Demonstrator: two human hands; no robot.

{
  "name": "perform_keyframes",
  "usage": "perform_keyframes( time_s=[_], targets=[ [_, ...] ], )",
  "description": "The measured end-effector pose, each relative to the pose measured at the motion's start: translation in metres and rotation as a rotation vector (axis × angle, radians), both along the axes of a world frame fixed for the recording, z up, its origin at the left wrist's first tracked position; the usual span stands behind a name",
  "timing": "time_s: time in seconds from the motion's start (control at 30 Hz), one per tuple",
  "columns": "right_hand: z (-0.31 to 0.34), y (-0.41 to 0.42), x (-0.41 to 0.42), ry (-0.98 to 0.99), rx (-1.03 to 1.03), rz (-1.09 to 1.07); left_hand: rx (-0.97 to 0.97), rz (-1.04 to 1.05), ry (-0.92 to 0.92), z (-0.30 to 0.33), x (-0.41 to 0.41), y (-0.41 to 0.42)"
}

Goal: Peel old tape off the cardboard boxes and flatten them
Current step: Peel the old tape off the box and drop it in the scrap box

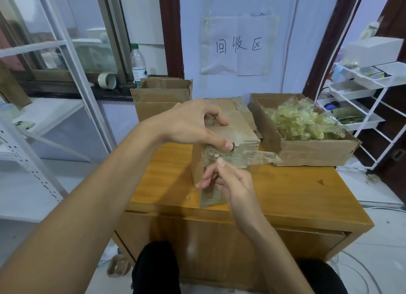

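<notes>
A small brown cardboard box (239,131) stands on the wooden table (285,188), its near side facing me. My left hand (193,124) grips its top from above, fingers over the far part and thumb at the near top edge. A strip of clear old tape (248,158) runs across the box's near side and trails loose to the right. My right hand (228,179) pinches this tape between thumb and forefinger just in front of the box. More tape clings to the lower near face (211,196).
An open cardboard box (307,150) full of crumpled yellowish tape sits at the right rear of the table. A second open box (160,100) stands behind on the left. A white wire rack (371,109) is at right, metal shelving (44,129) at left.
</notes>
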State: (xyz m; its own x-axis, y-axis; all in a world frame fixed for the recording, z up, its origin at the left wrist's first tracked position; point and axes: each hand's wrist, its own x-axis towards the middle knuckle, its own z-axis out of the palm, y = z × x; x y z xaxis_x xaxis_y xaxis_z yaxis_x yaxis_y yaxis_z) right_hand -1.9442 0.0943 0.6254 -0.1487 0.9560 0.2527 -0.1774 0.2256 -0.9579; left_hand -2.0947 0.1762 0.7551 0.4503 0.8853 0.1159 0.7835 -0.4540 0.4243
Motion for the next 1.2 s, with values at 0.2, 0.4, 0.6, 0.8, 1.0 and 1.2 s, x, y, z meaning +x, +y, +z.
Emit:
perform_keyframes(
  time_s=[0.2,0.4,0.6,0.8,1.0,1.2],
  targets=[
    [0.008,-0.001,0.012,0.125,-0.207,-0.084,0.043,0.014,0.019,-0.002,0.003,-0.004],
    [0.028,0.002,0.017,0.211,-0.237,-0.197,0.196,0.018,0.068,-0.01,0.014,-0.013],
    [0.011,0.005,0.018,0.098,-0.072,-0.243,0.216,0.024,-0.02,-0.015,0.009,-0.01],
    [-0.004,0.005,0.016,0.033,0.054,-0.296,0.236,0.047,-0.102,-0.023,0.01,-0.005],
    [-0.011,0.008,0.018,0.004,0.093,-0.296,0.223,0.04,-0.083,-0.02,0.007,-0.006],
    [-0.016,0.006,0.02,-0.041,0.141,-0.27,0.216,0.049,-0.081,-0.021,0.008,-0.006]
  ],
)
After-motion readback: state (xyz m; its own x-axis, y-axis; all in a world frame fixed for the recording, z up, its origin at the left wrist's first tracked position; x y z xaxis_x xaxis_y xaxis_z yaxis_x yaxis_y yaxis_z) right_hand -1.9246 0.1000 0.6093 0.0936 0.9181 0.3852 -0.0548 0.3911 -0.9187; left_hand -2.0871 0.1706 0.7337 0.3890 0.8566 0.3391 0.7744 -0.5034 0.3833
